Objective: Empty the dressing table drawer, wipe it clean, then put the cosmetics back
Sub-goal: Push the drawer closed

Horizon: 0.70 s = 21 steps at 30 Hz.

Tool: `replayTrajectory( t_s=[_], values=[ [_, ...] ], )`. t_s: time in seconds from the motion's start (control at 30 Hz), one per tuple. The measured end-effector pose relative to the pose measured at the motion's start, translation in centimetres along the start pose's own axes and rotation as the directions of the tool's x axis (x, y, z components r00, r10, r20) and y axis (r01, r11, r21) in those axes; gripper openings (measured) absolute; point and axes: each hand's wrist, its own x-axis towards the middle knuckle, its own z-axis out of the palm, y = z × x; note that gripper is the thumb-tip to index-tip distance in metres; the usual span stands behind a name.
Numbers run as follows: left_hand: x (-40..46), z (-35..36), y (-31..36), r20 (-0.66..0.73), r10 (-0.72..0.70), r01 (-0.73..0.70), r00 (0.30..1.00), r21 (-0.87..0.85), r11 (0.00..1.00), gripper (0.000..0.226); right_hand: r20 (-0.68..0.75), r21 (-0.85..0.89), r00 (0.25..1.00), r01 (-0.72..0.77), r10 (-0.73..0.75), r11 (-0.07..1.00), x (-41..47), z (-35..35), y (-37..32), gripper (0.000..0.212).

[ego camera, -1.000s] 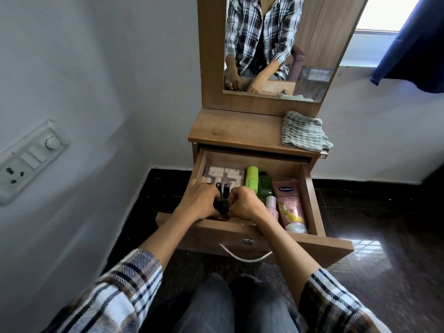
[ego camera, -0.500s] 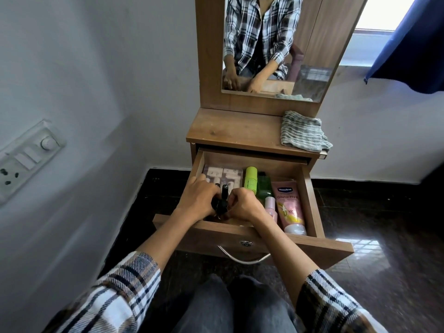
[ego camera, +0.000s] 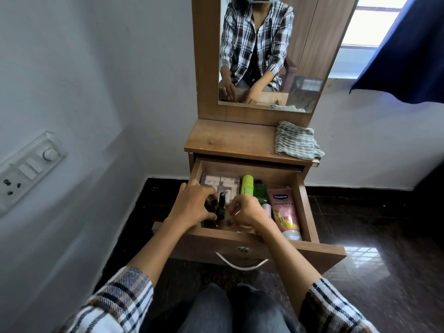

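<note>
The drawer [ego camera: 307, 207] is still full, the cloth [ego camera: 296, 141] waits up past both hands, the left hand [ego camera: 192, 206] grips small dark bottles [ego camera: 220, 207], and the right hand [ego camera: 247, 210] curls beside them, so nearly everything is left.

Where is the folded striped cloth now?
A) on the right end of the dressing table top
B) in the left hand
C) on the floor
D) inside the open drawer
A: the cloth lies on the right end of the table top, above the open drawer, and no hand touches it.
</note>
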Motion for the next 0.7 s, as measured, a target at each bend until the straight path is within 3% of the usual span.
replayTrajectory(
  t_s=[0.07, 0.2, 0.33, 0.43, 0.57, 0.7],
  values=[
    [-0.7, -0.8, -0.2, -0.105, -0.022, 0.011, 0.994, -0.103, 0.995, 0.044, -0.035, 0.04, 0.999, 0.012, -0.011, 0.999, -1.1, -1.7, -0.1, 0.017],
    [-2.6, -0.9, -2.0, -0.316, -0.218, 0.079, 0.923, -0.4, 0.913, 0.046, -0.197, 0.186, 0.98, 0.049, -0.012, 0.981, -4.6, -5.9, 0.6, 0.025],
    [-5.7, -0.3, -2.7, -0.33, -0.48, 0.16, 0.812, -0.666, 0.728, 0.067, -0.387, 0.43, 0.921, 0.143, 0.039, 0.891, -9.7, -8.1, 2.8, 0.023],
    [-8.4, 0.8, -2.3, -0.301, -0.572, 0.176, 0.763, -0.754, 0.633, 0.074, -0.592, 0.392, 0.799, 0.171, 0.105, 0.904, -13.1, -7.5, 5.5, 0.021],
    [-11.3, 2.3, -2.1, -0.342, -0.501, 0.178, 0.795, -0.658, 0.732, 0.058, -0.691, 0.345, 0.701, 0.106, 0.177, 0.933, -16.9, -5.4, 9.0, 0.03],
    [-12.5, 2.7, -2.5, -0.393, -0.364, 0.155, 0.845, -0.472, 0.868, 0.037, -0.696, 0.233, 0.708, 0.067, 0.118, 0.97, -18.7, -3.4, 10.8, 0.033]
  ],
)
